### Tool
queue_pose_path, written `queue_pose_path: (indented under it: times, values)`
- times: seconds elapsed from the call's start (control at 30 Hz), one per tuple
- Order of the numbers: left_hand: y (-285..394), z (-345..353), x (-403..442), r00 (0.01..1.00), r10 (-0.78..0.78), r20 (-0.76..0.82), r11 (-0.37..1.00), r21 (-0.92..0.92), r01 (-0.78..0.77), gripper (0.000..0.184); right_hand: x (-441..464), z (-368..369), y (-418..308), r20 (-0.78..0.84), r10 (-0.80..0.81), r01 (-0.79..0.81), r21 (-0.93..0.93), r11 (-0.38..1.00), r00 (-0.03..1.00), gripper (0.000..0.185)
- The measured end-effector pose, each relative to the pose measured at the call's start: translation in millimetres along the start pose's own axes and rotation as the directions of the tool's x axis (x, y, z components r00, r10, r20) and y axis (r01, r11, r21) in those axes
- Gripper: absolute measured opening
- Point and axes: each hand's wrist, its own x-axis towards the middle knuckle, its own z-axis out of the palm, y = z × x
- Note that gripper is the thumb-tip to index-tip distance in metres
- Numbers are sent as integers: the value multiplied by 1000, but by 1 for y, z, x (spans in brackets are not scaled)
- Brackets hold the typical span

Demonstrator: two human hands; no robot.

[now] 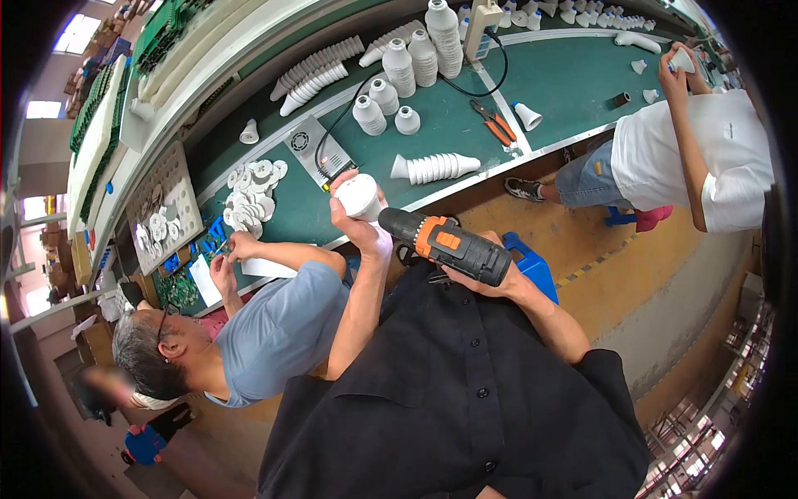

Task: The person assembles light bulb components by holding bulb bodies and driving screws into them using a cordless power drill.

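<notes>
My left hand (364,229) is closed around a white plastic bulb housing (357,196), its round face turned up. In my right hand (505,283) is a black and orange cordless drill (453,244), gripped by its handle, which my fingers and the body of the drill mostly hide. The drill's chuck points left at the bulb housing, close beside my left fingers. Whether its tip touches the housing I cannot tell. Just past my left hand, a metal power supply box (320,150) with a black cable lies on the green bench (465,179).
Nested bulb housings (435,168) lie on the bench; more stacks (400,68) stand behind. Orange-handled pliers (494,123) lie farther right. White discs (253,195) are heaped left. A co-worker in blue (278,328) sits close on my left; another in white (690,154) works at right.
</notes>
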Motion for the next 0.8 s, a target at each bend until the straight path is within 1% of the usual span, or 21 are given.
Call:
queue_pose_path:
  times: [0.03, 0.13, 0.17, 0.33, 0.43, 0.5, 0.6, 0.63, 0.7, 0.73, 0.77, 0.8]
  values:
    - [-2, -2, 2, 1000, 9, 8, 1000, 17, -9, 57, 0, 0, 0, -10, 8, -7, 33, 999, 1000, 14]
    - [-7, -3, 6, 999, 24, 21, 999, 49, -25, 58, -2, -4, -3, -35, -39, 38, -34, 999, 999, 14]
    - [-8, -2, 6, 1000, 21, 19, 999, 45, -22, 58, -2, -5, -3, -38, -37, 36, -23, 999, 999, 14]
    - [-18, 2, 13, 999, -20, 35, 999, 34, 18, 59, -7, -8, 2, -64, -4, 3, -12, 1000, 998, 14]
    - [-24, 7, 15, 997, -38, 60, 999, 34, 36, 59, -9, -12, 5, -85, 35, -33, 26, 999, 996, 14]
    - [-29, 8, 19, 994, -39, 100, 998, 48, 34, 59, -11, -17, 3, -123, 23, -25, -19, 1000, 992, 14]
    - [-37, 15, 24, 994, -33, 102, 999, 44, 29, 59, -13, -25, -3, -141, 24, -30, -44, 999, 990, 13]
    - [-37, 12, 30, 995, -39, 89, 999, 12, 38, 58, -13, -25, -3, -147, 24, -32, -55, 998, 989, 13]
    - [-34, 5, 45, 997, -48, 59, 998, -45, 50, 55, -14, -29, 2, -173, 2, -12, -55, 998, 985, 13]
    - [-31, 2, 50, 994, -61, 95, 997, -41, 65, 56, -15, -30, 6, -181, -2, -6, -44, 999, 983, 13]
    - [-31, 0, 53, 993, -80, 89, 995, -55, 86, 56, -15, -31, 9, -187, -10, 4, -31, 1000, 982, 13]
    - [-29, 0, 56, 992, -99, 83, 992, -70, 105, 56, -16, -34, 11, -189, -95, 74, -115, 991, 977, 13]
